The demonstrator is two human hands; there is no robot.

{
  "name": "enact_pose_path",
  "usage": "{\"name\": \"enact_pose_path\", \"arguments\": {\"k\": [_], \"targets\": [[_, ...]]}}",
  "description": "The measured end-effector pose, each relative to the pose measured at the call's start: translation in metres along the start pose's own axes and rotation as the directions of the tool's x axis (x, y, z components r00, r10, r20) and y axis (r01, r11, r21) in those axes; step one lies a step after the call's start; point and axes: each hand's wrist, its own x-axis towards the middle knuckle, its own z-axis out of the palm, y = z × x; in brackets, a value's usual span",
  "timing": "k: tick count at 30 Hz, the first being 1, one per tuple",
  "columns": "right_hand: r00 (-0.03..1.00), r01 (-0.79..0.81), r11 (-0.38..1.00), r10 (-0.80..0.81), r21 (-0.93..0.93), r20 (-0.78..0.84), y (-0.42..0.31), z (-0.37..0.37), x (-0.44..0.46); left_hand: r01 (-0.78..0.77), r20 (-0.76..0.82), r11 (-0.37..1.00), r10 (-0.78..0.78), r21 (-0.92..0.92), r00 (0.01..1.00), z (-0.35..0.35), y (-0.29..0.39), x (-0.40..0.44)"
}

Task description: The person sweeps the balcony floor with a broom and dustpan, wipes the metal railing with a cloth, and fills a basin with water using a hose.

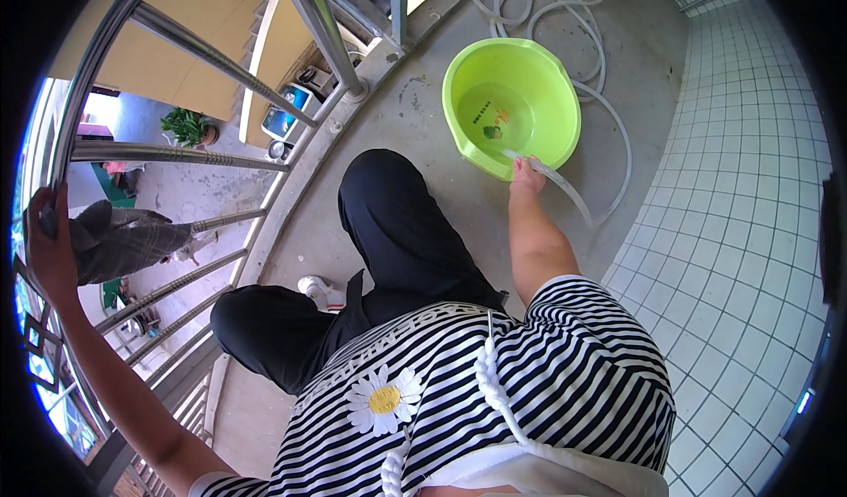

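Note:
My right hand is closed around the end of a clear plastic hose at the near rim of a lime-green basin. The hose end points into the basin, which has a shallow layer of clear water and a printed picture on its bottom. My left hand is raised to the far left, fingers wrapped round the upper part of the metal railing. A dark piece shows between those fingers, and a grey plaid cloth hangs beside the hand.
More hose lies coiled on the concrete floor behind the basin. A white-tiled wall rises on the right. Beyond the railing, a lower level holds a potted plant and a blue-and-white box.

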Motion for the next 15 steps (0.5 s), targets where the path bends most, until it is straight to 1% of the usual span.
{"name": "enact_pose_path", "arguments": {"k": [6, 8, 15], "targets": [[1.000, 0.008, 1.000, -0.008, -0.022, 0.020, -0.0007, 0.0002, 0.0002, 0.013, -0.001, 0.999, -0.013, -0.034, 1.000, -0.0003, 0.0015, -0.0003], [0.997, 0.044, 0.997, -0.040, -0.065, 0.066, -0.0015, 0.0007, 0.0000, 0.015, -0.004, 0.999, -0.015, -0.036, 1.000, -0.0009, 0.0017, -0.0002], [0.996, 0.069, 0.995, -0.065, -0.074, 0.056, -0.0029, 0.0009, -0.0010, -0.027, -0.030, 0.998, 0.025, -0.058, 0.999, 0.0019, -0.0031, -0.0007]]}}
